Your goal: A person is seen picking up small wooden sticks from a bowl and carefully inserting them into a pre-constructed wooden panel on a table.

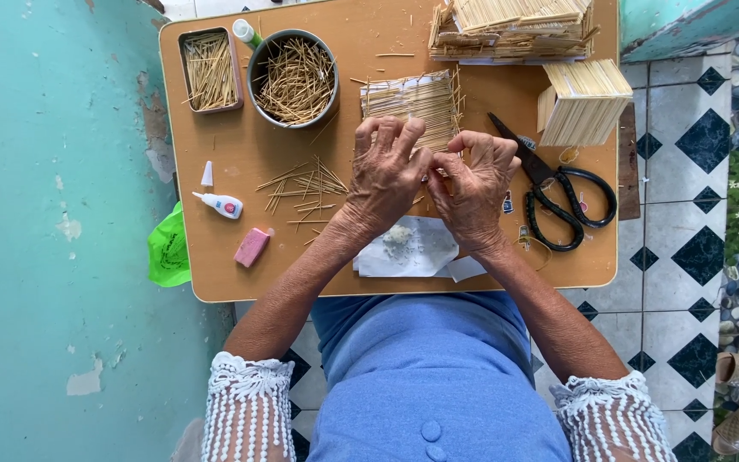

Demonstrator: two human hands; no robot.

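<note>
Left hand and right hand, fingertips pinched together on something too small to identify, meet over white paper, black scissors at three o'clock.

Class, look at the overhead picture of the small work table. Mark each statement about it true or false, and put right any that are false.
1. The left hand and the right hand meet fingertip to fingertip above the table. True.
2. The black scissors lie left of the hands. False: they lie to the right of the right hand.
3. The round bowl holds thin sticks. True.
4. The pink eraser sits inside the rectangular tin. False: it lies on the table near the front edge; the tin holds sticks.
5. The small white glue bottle stands upright. False: it lies on its side.
</note>
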